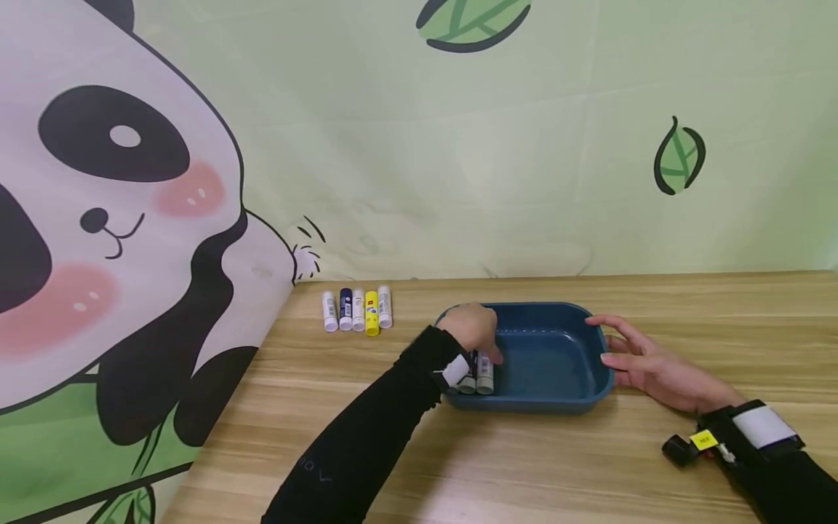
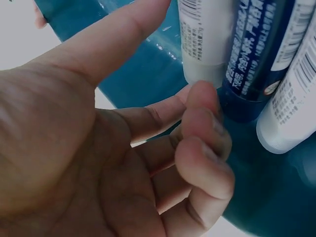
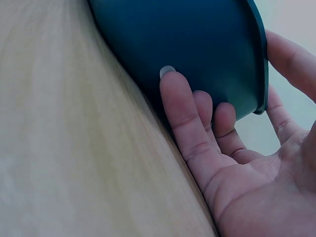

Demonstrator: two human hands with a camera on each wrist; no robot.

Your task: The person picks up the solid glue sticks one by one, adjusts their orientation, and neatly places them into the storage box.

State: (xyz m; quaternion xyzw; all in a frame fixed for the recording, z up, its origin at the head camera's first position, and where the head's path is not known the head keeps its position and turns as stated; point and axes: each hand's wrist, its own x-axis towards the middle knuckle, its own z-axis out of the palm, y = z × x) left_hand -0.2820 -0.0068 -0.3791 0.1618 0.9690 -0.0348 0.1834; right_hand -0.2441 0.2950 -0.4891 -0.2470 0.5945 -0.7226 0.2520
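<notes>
A blue plastic basin sits on the wooden table. Inside its left end stand or lean white glue sticks and a dark blue glue stick, side by side. My left hand reaches over the basin's left rim among them. In the left wrist view its palm is bare, the thumb lies alongside the nearest white glue stick, and bent fingertips come right up to that stick's lower end. With fingers spread, my right hand touches the basin's right side, fingertips against the outer wall and rim.
Several more glue sticks, white, dark blue and yellow, lie in a row on the table, left of the basin. A cloth backdrop with a panda and leaves hangs behind the table's far edge.
</notes>
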